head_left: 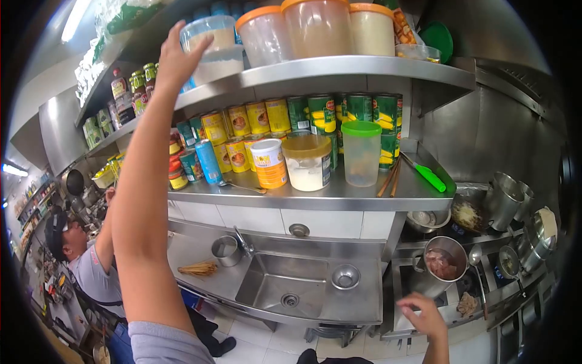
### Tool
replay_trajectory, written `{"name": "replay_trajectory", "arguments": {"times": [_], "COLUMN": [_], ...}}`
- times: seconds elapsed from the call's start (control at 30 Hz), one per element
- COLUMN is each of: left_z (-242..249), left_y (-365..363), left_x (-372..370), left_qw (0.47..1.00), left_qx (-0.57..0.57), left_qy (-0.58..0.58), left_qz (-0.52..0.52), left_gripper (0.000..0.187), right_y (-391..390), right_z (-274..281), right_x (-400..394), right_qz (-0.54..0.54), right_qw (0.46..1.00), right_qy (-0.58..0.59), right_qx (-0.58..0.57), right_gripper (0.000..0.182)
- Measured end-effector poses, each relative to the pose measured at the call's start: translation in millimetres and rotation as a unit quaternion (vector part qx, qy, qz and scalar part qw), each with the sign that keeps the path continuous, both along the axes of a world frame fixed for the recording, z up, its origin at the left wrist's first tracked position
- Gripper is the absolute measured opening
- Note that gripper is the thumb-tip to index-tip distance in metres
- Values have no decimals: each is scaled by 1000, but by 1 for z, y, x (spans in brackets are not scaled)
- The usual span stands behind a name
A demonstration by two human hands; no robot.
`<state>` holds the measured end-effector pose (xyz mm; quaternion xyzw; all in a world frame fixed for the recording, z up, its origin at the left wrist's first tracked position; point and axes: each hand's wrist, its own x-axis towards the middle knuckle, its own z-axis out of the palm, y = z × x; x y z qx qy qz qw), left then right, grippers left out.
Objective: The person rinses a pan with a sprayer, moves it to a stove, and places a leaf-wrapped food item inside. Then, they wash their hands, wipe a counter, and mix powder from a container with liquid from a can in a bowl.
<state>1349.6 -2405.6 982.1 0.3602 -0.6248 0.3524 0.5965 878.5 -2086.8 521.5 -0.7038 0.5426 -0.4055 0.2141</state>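
Note:
Raised to the top shelf, my left hand (pixel 183 53) has its thumb and fingers spread around the near side of a clear round container (pixel 209 33) with a blue lid. That container stands on another one (pixel 219 65) holding white powder. Whether the fingers touch the upper container cannot be made out. Low on the right, my right hand (pixel 423 313) hovers in front of the stove, its fingers apart and nothing in them. A steel pot (pixel 445 258) with pieces of meat is just above it in view.
Orange-lidded tubs (pixel 318 27) line the top shelf (pixel 339 65). Cans (pixel 239 121), jars and a green-handled knife (pixel 430 178) are on the lower shelf. Below are a sink (pixel 282 282), a steel bowl (pixel 345 276) and the stove (pixel 467 303). Another person (pixel 100 267) stands at left.

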Motion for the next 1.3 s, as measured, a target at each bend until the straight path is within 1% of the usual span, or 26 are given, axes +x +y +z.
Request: {"name": "replay_trajectory", "arguments": {"times": [0.03, 0.13, 0.17, 0.2, 0.23, 0.3, 0.4, 0.43, 0.47, 0.5, 0.57, 0.6, 0.63, 0.67, 0.73, 0.77, 0.8, 0.87, 0.9, 0.97, 1.0, 1.07, 1.1, 1.13, 1.2, 1.3], "left_z": [12, 39, 43, 40, 42, 41, 47, 50, 53, 55, 56, 56, 55, 52, 53, 43, 36, 35, 36, 33, 33, 35, 38, 40, 41, 22], "left_y": [-9, -35, -39, -45, -46, -40, -38, -35, -33, -29, -21, -18, -17, -19, -15, -10, -4, -2, -2, -3, -3, -1, -3, -8, -18, -14], "left_x": [2, 14, 14, 15, 15, 16, 37, 47, 57, 67, 89, 99, 110, 119, 136, 137, 138, 149, 153, 157, 160, 162, 163, 162, 159, 131], "left_qw": [1000, 994, 991, 987, 985, 975, 969, 966, 965, 967, 978, 985, 986, 986, 994, 994, 994, 994, 993, 995, 995, 987, 989, 988, 977, 935], "left_qx": [1, 74, 86, 102, 103, 114, 104, 97, 81, 75, 58, 47, 47, 51, 38, 15, 15, 69, 66, 35, 36, 62, 44, 43, 37, 112], "left_qy": [12, 28, 47, 64, 77, 98, 97, 91, 77, 70, 48, 35, 30, 31, 20, 21, 17, 11, 10, 23, 23, 36, 33, 34, 60, 65], "left_qz": [11, -74, -90, -105, -119, -164, -199, -222, -239, -232, -193, -161, -155, -158, -104, -109, -111, -89, -93, -91, -95, -146, -140, -146, -202, -329], "left_gripper": [94, 98, 96, 95, 89, 85, 84, 85, 84, 84, 86, 88, 88, 88, 86, 88, 88, 92, 92, 89, 89, 92, 95, 95, 94, 95], "right_y": [-15, -52, -61, -73, -83, -110, -165, -188, -197, -222, -283, -293, -300, -310, -325, -329, -332, -336, -338, -337, -337, -325, -317, -299, -257, -203], "right_z": [17, 93, 122, 147, 173, 225, 302, 326, 346, 364, 396, 410, 420, 424, 429, 435, 432, 432, 436, 441, 443, 449, 452, 458, 471, 468], "right_x": [5, 40, 58, 75, 93, 132, 193, 213, 236, 254, 290, 303, 314, 325, 344, 351, 356, 368, 368, 363, 360, 355, 349, 343, 332, 324], "right_qz": [9, 64, 74, 104, 130, 165, 165, 154, 108, 79, -16, -35, -54, -55, -110, -129, -134, -204, -208, -181, -185, -128, -105, -110, -84, 50], "right_qw": [998, 989, 982, 973, 961, 920, 855, 820, 854, 849, 793, 826, 855, 857, 891, 897, 884, 869, 867, 870, 870, 880, 887, 885, 897, 914], "right_qy": [34, 26, 54, 49, 66, 123, 156, 163, 146, 133, 90, 82, 75, 77, 101, 119, 106, 73, 75, 68, 71, 28, 3, 7, 2, -153], "right_qx": [-47, -129, -164, -201, -234, -333, -465, -527, -488, -506, -602, -557, -510, -507, -429, -406, -435, -445, -447, -453, -452, -456, -450, -451, -435, -372], "right_gripper": [19, 21, 22, 22, 25, 26, 25, 27, 31, 38, 63, 68, 74, 74, 91, 108, 99, 97, 97, 84, 84, 75, 62, 62, 48, 46]}}
